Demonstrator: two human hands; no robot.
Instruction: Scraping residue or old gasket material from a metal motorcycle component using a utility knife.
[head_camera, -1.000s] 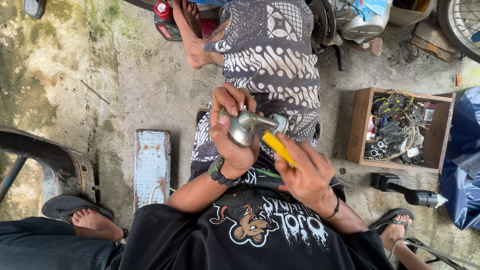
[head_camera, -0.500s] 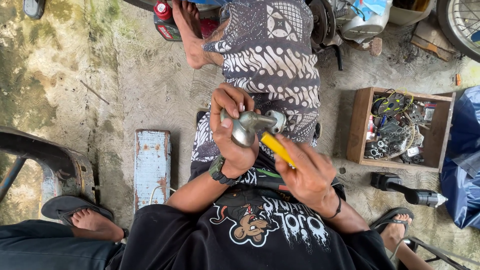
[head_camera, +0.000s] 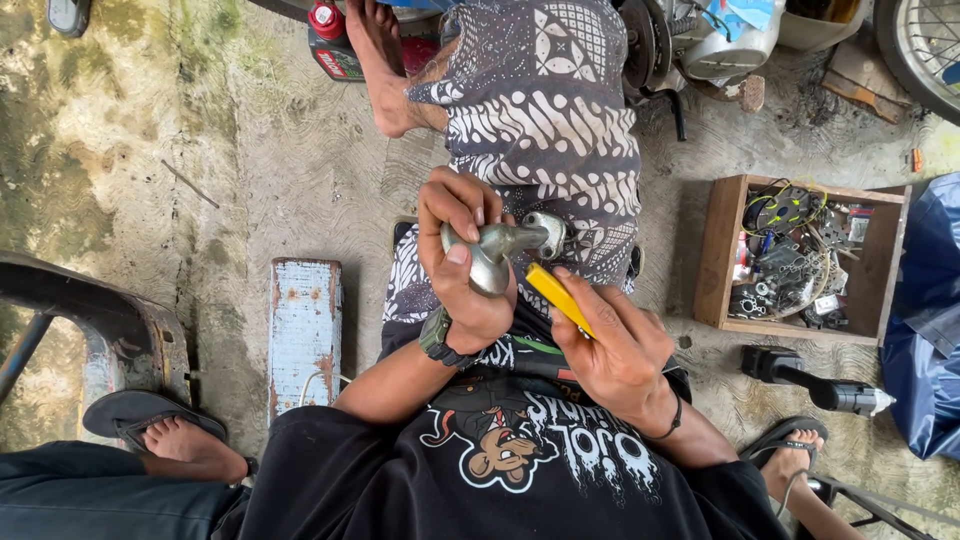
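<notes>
My left hand (head_camera: 462, 262) grips a rounded grey metal part (head_camera: 492, 252) with a short tube sticking out to the right. My right hand (head_camera: 612, 340) holds a yellow-handled tool (head_camera: 558, 296), its tip pointing up at the part's tube end. Both hands are over my lap, above patterned black-and-white shorts (head_camera: 545, 130). A dark watch sits on my left wrist. The tool's working end is hidden behind the part.
A weathered blue wooden block (head_camera: 305, 320) lies to the left. A wooden box (head_camera: 716, 250) with wires and small parts stands at the right, a black tube-like tool (head_camera: 815, 382) below it. A red-capped bottle (head_camera: 328, 35) and another person's sandalled foot (head_camera: 165, 432) are nearby.
The metal part has turned slightly in my left hand, and the yellow tool stays against it. Both hands remain in nearly the same place.
</notes>
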